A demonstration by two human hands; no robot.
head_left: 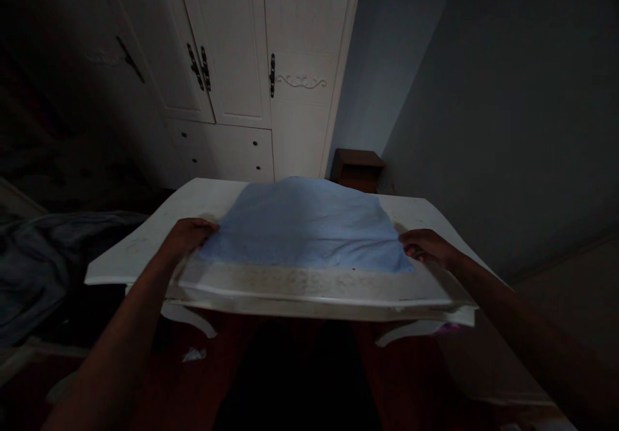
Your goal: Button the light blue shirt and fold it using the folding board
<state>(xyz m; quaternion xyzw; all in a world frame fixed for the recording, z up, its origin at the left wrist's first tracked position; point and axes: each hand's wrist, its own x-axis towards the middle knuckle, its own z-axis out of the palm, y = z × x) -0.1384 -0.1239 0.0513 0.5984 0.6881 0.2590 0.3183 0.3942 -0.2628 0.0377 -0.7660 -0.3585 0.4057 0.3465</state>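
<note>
Both grips are closed on the blue cloth (304, 224): the left hand (187, 237) pinches its near left corner and the right hand (426, 245) its near right, so it lies stretched flat across the white counter (140, 250), facing a white wardrobe (242, 50).

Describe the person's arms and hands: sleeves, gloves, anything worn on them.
The left forearm and right forearm are bare, with no sleeve in view. The left hand and right hand wear no gloves. No watch, ring or bracelet shows, though the dim light could hide something small.
</note>
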